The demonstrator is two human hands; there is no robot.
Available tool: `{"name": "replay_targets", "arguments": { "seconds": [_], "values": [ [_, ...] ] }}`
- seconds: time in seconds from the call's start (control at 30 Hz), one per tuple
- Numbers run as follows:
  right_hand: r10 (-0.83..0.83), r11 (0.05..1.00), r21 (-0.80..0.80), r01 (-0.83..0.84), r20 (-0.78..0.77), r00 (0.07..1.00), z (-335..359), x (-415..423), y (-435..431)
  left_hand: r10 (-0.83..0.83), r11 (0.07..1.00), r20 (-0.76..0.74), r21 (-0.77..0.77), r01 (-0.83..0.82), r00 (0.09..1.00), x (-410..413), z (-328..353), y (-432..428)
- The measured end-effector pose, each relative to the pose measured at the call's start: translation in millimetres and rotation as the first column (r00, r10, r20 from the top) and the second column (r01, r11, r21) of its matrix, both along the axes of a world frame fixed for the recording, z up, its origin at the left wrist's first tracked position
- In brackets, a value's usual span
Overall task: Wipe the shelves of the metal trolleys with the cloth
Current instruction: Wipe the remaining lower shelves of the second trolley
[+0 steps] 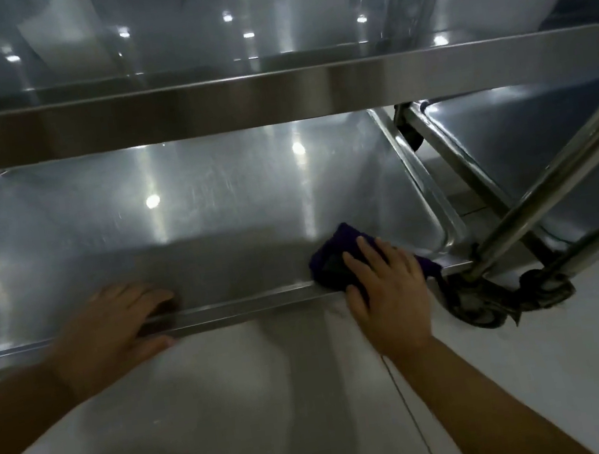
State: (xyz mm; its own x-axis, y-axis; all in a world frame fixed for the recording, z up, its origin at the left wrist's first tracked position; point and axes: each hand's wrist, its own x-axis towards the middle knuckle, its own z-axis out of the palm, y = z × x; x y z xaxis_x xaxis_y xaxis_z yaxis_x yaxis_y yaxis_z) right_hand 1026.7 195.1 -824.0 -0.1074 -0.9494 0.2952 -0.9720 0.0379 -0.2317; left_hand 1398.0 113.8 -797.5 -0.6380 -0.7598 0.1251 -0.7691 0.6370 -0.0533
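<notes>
A steel trolley fills the view, with its bottom shelf (192, 211) low in front of me and a higher shelf (196, 106) crossing above it. A dark purple cloth (336, 256) lies on the bottom shelf's near right corner, over the front rim. My right hand (388, 291) presses flat on the cloth with its fingers spread. My left hand (119, 321) rests on the front rim at the left, fingers over the edge and thumb under it.
A second steel trolley (532, 140) stands close on the right, its tubular legs (552, 176) slanting across. Black castor wheels (493, 299) sit by the near right corner. Pale glossy floor (279, 422) lies under my arms.
</notes>
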Motion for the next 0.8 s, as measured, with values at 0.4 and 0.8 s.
{"name": "replay_targets", "arguments": {
  "seconds": [0.4,0.8],
  "values": [
    [-0.300,0.953,-0.019,0.302,0.089,0.950,4.7,86.6,-0.1,-0.197,0.968,-0.178,-0.192,0.162,0.964,52.0,-10.4,2.3],
    [0.259,0.962,0.115,-0.248,-0.087,0.962,7.0,245.4,-31.8,-0.007,0.988,-0.317,-0.148,-0.042,0.949,109.2,-30.2,20.6]
  ]
}}
